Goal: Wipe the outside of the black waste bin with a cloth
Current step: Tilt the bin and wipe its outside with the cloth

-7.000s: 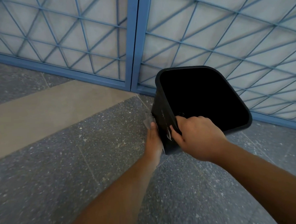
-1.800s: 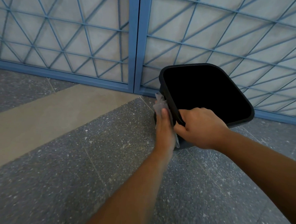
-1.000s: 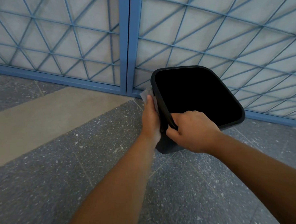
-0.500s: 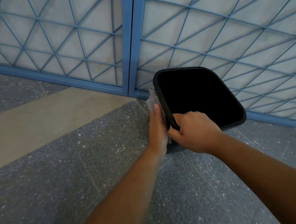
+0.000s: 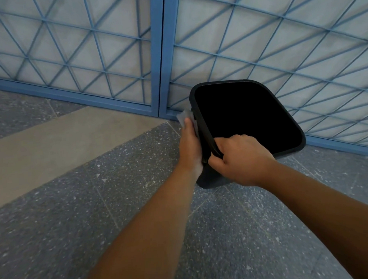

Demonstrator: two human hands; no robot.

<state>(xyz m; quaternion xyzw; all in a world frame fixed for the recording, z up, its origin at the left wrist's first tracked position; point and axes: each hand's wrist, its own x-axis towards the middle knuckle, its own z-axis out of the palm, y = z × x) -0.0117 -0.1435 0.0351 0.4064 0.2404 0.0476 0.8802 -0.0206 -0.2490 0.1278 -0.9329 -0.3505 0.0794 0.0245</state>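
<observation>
The black waste bin [image 5: 248, 123] stands on the floor, tilted toward me, its dark inside open to view. My right hand [image 5: 241, 157] grips its near rim with curled fingers. My left hand [image 5: 189, 145] lies flat against the bin's left outer wall and presses a pale cloth [image 5: 185, 117] onto it. Only the cloth's upper edge shows past my fingertips, near the rim.
A blue metal lattice gate [image 5: 161, 55] with pale panels runs right behind the bin. The floor is grey speckled stone [image 5: 97, 218] with a beige strip [image 5: 51, 146] on the left.
Over the last seconds my left hand has slid the cloth up and down the bin's left wall; since half a second ago it has moved up toward the rim. My right hand keeps its grip.
</observation>
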